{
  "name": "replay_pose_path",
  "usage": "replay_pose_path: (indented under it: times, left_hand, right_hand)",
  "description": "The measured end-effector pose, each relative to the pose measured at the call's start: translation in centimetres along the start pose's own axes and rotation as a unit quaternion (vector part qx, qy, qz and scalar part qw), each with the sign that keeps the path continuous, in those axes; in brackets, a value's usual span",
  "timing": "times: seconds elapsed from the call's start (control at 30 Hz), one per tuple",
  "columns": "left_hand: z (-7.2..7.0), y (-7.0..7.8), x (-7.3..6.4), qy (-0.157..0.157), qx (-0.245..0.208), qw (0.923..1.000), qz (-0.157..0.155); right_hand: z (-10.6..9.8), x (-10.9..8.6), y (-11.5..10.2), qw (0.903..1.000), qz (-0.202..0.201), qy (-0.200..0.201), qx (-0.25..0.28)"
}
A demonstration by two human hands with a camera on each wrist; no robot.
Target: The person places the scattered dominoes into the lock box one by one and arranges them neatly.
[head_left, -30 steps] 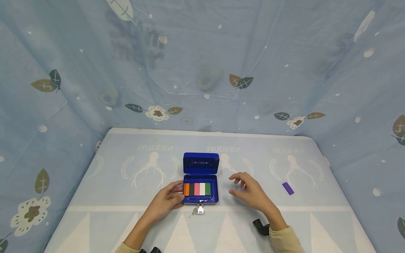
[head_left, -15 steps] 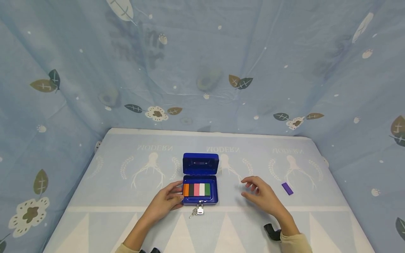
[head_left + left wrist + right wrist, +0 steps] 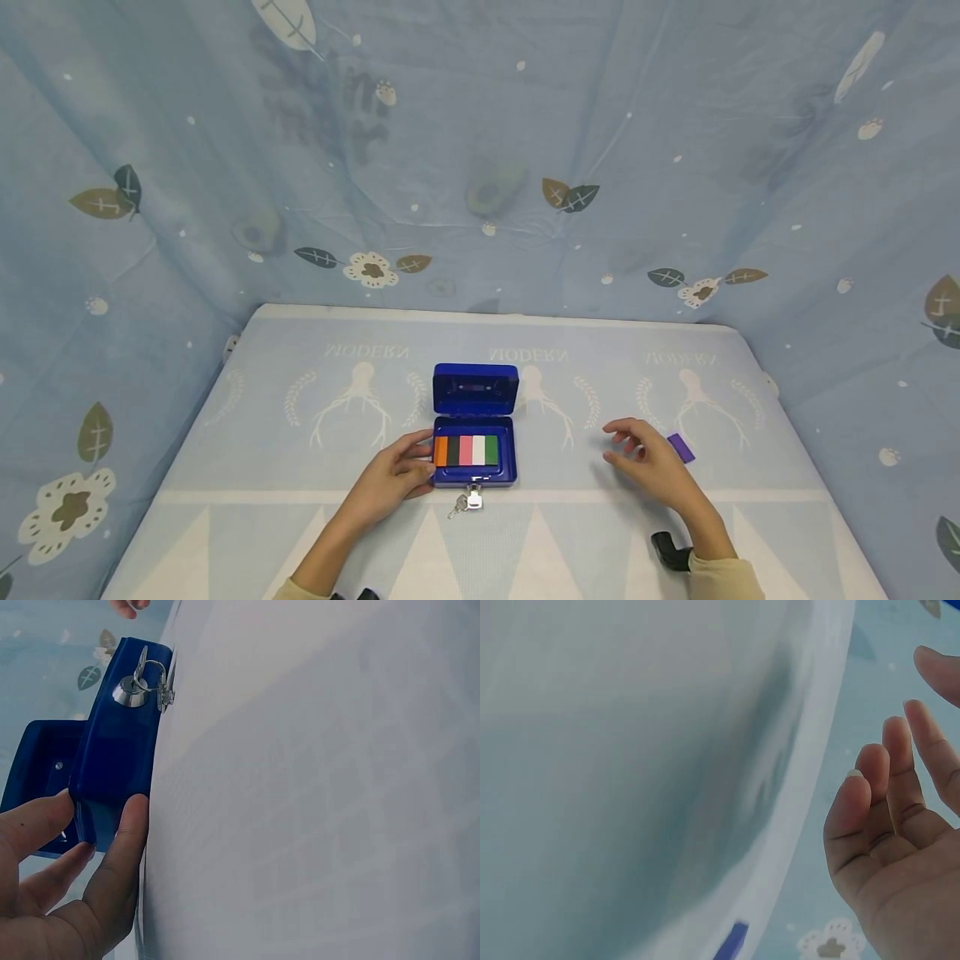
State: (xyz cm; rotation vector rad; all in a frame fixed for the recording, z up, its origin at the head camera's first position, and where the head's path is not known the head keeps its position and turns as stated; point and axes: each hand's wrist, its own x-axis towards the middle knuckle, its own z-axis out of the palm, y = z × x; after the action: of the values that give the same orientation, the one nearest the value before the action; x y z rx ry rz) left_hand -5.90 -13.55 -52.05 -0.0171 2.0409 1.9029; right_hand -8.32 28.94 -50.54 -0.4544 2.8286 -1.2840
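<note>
A small blue metal box [image 3: 509,454], like a cash box, stands on the table with its lid [image 3: 476,387] raised. Inside lies a row of orange, dark, pink, white and green blocks [image 3: 467,451]. A silver padlock-like piece [image 3: 474,498] with keys [image 3: 459,503] hangs at its front. My left hand [image 3: 386,483] rests its fingertips against the box's left side; the left wrist view has those fingers [image 3: 120,862] along the wall, slightly bent. My right hand [image 3: 654,462] hovers above the table with nothing in its loosely bent fingers. Just behind it lies a purple block [image 3: 681,448], partly covered.
A pale patterned cloth covers the table [image 3: 555,542]. Blue patterned curtains [image 3: 480,150] surround it at the back and both sides. A black strap-like piece [image 3: 670,552] sits at my right wrist.
My right hand has moved to the right, away from the box and toward the purple block, which it now partly covers. My left hand and the box have stayed in place.
</note>
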Motion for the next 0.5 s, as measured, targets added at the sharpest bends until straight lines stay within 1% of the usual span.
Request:
replay_pose_path:
  times: [0.3, 0.4, 0.5]
  left_hand:
    - [0.0, 0.0, 0.0, 0.001, -0.004, 1.0000, -0.002]
    - [0.0, 0.1, -0.1, -0.001, -0.004, 1.0000, 0.000]
    - [0.0, 0.1, -0.1, -0.002, -0.005, 1.0000, 0.001]
  right_hand:
    - [-2.9, -0.3, 1.5, 0.9992, -0.020, 0.024, -0.025]
    - [-3.9, -0.4, 2.0, 0.9988, -0.019, 0.032, -0.032]
    - [-4.9, -0.5, 2.4, 0.9986, -0.008, 0.036, -0.038]
